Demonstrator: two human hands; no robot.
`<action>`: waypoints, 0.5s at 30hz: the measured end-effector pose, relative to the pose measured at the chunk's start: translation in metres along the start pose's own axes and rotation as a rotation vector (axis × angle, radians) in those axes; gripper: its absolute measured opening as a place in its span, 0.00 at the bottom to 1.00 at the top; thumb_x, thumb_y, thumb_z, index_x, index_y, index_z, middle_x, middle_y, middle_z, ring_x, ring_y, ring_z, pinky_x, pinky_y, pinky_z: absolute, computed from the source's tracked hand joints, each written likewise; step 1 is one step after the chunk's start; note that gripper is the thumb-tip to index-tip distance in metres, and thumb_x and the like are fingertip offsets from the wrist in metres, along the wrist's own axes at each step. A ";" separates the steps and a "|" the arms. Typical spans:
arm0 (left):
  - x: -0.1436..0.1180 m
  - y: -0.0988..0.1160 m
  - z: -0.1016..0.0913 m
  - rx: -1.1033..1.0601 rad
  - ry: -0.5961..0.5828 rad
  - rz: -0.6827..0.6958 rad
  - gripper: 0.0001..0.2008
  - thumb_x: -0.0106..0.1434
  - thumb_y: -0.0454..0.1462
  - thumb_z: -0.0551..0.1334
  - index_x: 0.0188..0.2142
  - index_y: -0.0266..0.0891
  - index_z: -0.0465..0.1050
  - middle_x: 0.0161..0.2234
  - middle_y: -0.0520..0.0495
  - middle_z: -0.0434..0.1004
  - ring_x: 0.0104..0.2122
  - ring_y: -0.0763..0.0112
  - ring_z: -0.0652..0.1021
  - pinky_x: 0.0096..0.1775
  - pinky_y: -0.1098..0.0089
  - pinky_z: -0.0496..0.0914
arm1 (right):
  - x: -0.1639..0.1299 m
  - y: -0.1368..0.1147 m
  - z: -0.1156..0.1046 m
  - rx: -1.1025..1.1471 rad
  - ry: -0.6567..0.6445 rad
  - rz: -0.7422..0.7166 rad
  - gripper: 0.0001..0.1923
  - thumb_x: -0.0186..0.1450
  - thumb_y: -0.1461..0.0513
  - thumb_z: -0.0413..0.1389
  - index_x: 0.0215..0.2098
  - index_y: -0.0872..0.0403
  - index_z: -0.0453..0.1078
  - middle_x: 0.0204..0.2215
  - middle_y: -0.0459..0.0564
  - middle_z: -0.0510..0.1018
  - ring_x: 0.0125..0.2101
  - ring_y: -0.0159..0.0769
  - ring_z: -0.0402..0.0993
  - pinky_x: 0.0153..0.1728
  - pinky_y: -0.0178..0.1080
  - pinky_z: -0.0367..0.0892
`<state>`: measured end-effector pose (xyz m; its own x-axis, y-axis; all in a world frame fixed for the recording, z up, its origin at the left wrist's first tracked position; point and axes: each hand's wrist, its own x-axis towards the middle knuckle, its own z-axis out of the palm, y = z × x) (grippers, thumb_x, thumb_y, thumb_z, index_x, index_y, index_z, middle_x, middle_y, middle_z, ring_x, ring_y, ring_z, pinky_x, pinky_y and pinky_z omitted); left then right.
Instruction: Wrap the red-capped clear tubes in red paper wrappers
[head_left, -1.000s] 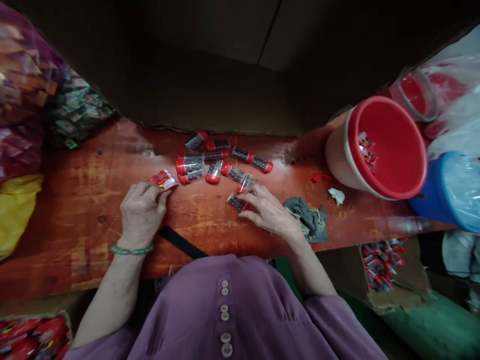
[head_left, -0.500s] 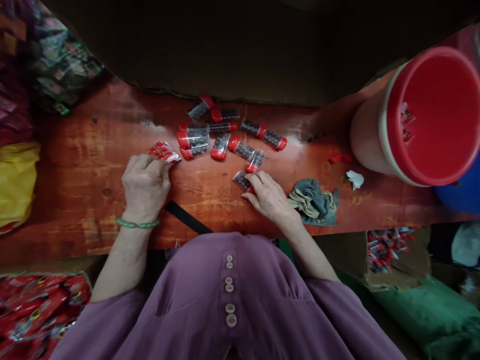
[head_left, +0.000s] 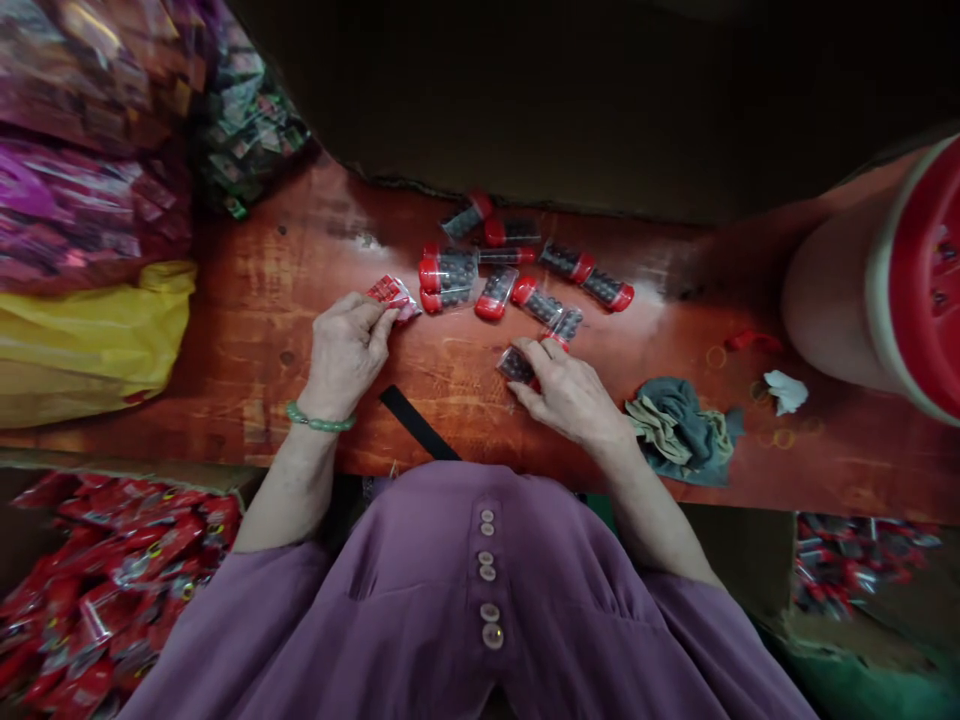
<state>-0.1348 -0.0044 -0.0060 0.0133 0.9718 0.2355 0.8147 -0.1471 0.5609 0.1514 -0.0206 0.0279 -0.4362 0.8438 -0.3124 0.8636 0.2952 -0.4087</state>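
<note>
Compared with the earlier frames, both hands keep their places on the board while the view has swung left, so the red bucket [head_left: 911,275] now sits cut off at the right edge and more of the packet pile at the left shows. Left hand [head_left: 346,352], wearing a green bead bracelet [head_left: 319,421], rests on the red-brown wooden board [head_left: 247,330] with its fingers pinched on a small red packet [head_left: 391,293]. Right hand [head_left: 570,392] lies palm down, fingertips pressing on a clear red-capped tube [head_left: 517,366] of dark pellets; whether it grips the tube or only holds it down cannot be told. Just beyond the fingers lies a loose cluster of like tubes [head_left: 517,272], some touching, spread toward the dark back wall. Between the two wrists a black strap [head_left: 416,422] runs slantwise to the board's near edge. Right of the right hand sits a crumpled grey-green cloth [head_left: 679,430], with a white scrap [head_left: 785,390] and several rubber bands [head_left: 716,356] near it. At far left stand a yellow bag [head_left: 90,335] and heaped foil packets [head_left: 82,170]; below the board, red packets [head_left: 112,580] fill a box, and purple clothing [head_left: 480,600] fills the foreground.
</note>
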 end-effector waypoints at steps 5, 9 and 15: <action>-0.001 -0.002 0.002 0.066 0.026 -0.043 0.10 0.64 0.40 0.61 0.27 0.40 0.76 0.25 0.49 0.71 0.26 0.70 0.71 0.30 0.68 0.64 | 0.002 0.007 0.008 0.388 0.162 -0.093 0.30 0.62 0.61 0.55 0.62 0.52 0.60 0.44 0.53 0.77 0.37 0.42 0.76 0.43 0.48 0.74; -0.002 -0.003 0.001 0.006 0.043 -0.093 0.08 0.62 0.41 0.64 0.29 0.41 0.76 0.26 0.50 0.74 0.27 0.70 0.72 0.30 0.68 0.66 | 0.002 0.013 0.020 0.581 0.270 -0.060 0.20 0.60 0.62 0.56 0.52 0.51 0.65 0.39 0.49 0.77 0.34 0.38 0.75 0.41 0.44 0.73; -0.008 0.000 -0.003 0.028 0.057 -0.029 0.10 0.66 0.42 0.61 0.29 0.41 0.69 0.28 0.49 0.72 0.30 0.67 0.73 0.34 0.66 0.68 | -0.002 0.017 0.023 0.487 0.232 -0.151 0.07 0.62 0.64 0.55 0.39 0.50 0.65 0.40 0.51 0.75 0.41 0.41 0.74 0.45 0.45 0.70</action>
<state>-0.1364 -0.0125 -0.0053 -0.0427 0.9633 0.2651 0.8305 -0.1133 0.5454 0.1607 -0.0272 0.0022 -0.4315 0.9010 -0.0453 0.5556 0.2258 -0.8002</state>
